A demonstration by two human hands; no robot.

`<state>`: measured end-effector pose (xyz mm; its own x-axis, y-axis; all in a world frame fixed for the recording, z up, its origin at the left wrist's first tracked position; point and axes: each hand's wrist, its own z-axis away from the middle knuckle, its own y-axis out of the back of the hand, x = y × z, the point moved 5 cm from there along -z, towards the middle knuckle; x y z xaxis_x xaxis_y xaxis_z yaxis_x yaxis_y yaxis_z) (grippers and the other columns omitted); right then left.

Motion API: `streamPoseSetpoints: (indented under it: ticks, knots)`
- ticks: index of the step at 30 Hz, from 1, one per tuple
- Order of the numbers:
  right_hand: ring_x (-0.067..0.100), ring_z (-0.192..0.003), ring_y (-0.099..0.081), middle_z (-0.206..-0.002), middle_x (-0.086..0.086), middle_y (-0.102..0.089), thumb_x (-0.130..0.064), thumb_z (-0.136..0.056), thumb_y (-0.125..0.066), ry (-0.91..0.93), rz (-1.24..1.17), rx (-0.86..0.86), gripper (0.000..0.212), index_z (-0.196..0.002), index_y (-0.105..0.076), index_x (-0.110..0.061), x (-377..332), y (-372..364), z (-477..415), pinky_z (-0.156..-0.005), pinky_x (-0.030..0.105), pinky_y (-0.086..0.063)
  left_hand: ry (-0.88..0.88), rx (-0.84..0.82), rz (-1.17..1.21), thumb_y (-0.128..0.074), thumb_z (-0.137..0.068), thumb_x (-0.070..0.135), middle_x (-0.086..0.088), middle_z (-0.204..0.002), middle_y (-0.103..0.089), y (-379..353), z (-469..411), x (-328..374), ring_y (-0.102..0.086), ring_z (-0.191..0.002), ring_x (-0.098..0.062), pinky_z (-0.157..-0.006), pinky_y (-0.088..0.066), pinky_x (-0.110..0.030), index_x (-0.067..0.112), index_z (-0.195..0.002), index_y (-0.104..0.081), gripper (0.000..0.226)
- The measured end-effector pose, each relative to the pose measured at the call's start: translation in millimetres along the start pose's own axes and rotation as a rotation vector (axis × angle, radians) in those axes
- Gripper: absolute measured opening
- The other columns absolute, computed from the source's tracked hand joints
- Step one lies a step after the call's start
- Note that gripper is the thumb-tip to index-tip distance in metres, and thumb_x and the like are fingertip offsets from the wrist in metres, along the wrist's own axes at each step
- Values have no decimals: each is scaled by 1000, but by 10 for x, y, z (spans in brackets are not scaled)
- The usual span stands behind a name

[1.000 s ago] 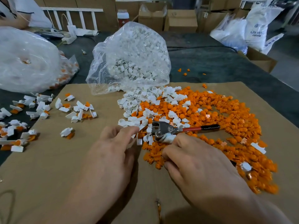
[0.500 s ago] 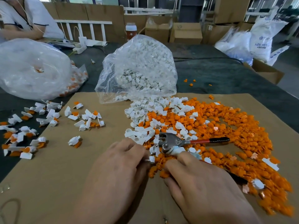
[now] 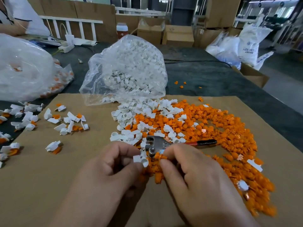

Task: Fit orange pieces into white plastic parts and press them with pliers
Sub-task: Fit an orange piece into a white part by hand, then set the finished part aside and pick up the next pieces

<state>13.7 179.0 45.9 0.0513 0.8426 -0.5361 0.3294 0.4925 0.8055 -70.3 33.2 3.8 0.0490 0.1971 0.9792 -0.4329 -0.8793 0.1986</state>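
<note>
Pinching white part (image 3: 141,159) in left hand (image 3: 108,174), orange piece (image 3: 159,156) in right hand (image 3: 196,174), just in front of pliers (image 3: 157,143).

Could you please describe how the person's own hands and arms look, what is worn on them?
The left hand and the right hand are both bare, with no gloves. No ring, watch or bracelet shows on either one. The forearms are also uncovered as far as the picture reaches, with no sleeve in view. No tape or markings can be seen on them.
</note>
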Motion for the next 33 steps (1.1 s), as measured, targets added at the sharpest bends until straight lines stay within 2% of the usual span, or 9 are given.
streamPoseSetpoints:
  ticks: [3, 5, 8, 11, 14, 22, 25, 29, 33]
  knots:
    - [2, -62, -59, -76, -14, -63, -56, -82, -42, -104, -314, 11, 22, -90, -54, -39, 72, 21, 12, -56, 20, -48, -26, 34, 93, -73, -83, 11, -5, -60, -64, 27, -16, -11, -61, -51, -16, -45, -48, -24, 38, -84, -73, 27]
    - [6, -44, -54, -58, 0, -63, -52, -88, -50, -203, -649, -104, 22, -87, -62, -34, 99, -32, 1, -44, 19, -44, -21, 49, 172, -74, -80, 12, -10, -61, -64, 26, -18, 9, -58, -50, -19, -43, -47, -26, 33, -84, -75, 22]
    - [16, -39, -49, -54, 9, -60, -39, -87, -58, -255, -982, -273, 23, -85, -69, -19, 101, -103, -6, -40, 23, -41, -21, 29, 311, -78, -59, 25, -12, -59, -62, -10, 9, 81, -55, -48, -18, -39, -43, -22, 27, -81, -76, 22]
    - [16, -38, -47, -54, 10, -59, -34, -88, -60, -232, -1100, -361, 23, -87, -69, -13, 65, -142, -5, -38, 22, -39, -36, 12, 325, -92, -41, 19, -13, -60, -62, -23, 30, 90, -56, -49, -18, -38, -43, -23, 25, -80, -77, 42]
    - [11, -36, -49, -55, 6, -61, -27, -90, -60, -211, -1241, -439, 22, -90, -66, -6, -5, -151, 16, -37, 17, -39, -66, 2, 414, -83, -58, 21, -13, -61, -63, -25, 38, 82, -58, -48, -16, -38, -42, -23, 22, -82, -77, 24]
    - [5, -42, -56, -63, -1, -67, -16, -97, -52, -246, -1539, -595, 17, -98, -54, 1, -68, -195, 40, -38, 14, -43, -191, -8, 478, -78, -62, 33, -7, -56, -62, -52, 112, 123, -58, -47, -10, -39, -43, -21, 19, -87, -77, 28]
    - [8, -39, -54, -60, 0, -66, -20, -95, -55, -280, -1418, -500, 17, -92, -61, -4, -20, -199, 35, -37, 17, -42, -195, -4, 449, -78, -61, 33, -10, -58, -62, -41, 132, 139, -60, -49, -12, -39, -44, -21, 22, -86, -77, 28]
    - [11, -46, -59, -59, 0, -65, -37, -88, -57, -126, -666, -122, 12, -85, -64, -29, 60, -76, 51, -41, 28, -49, -200, 79, 241, -80, -64, 32, -2, -63, -67, -15, 132, 114, -63, -53, -14, -44, -47, -22, 34, -88, -76, 25]
    - [7, -61, -58, -65, -10, -57, -34, -88, -58, 178, -159, 152, 10, -79, -59, -30, -74, 29, 96, -45, 19, -41, -231, 100, 35, -67, -62, 59, 8, -71, -69, -16, 137, 85, -66, -62, -13, -53, -51, -31, 47, -97, -70, 37]
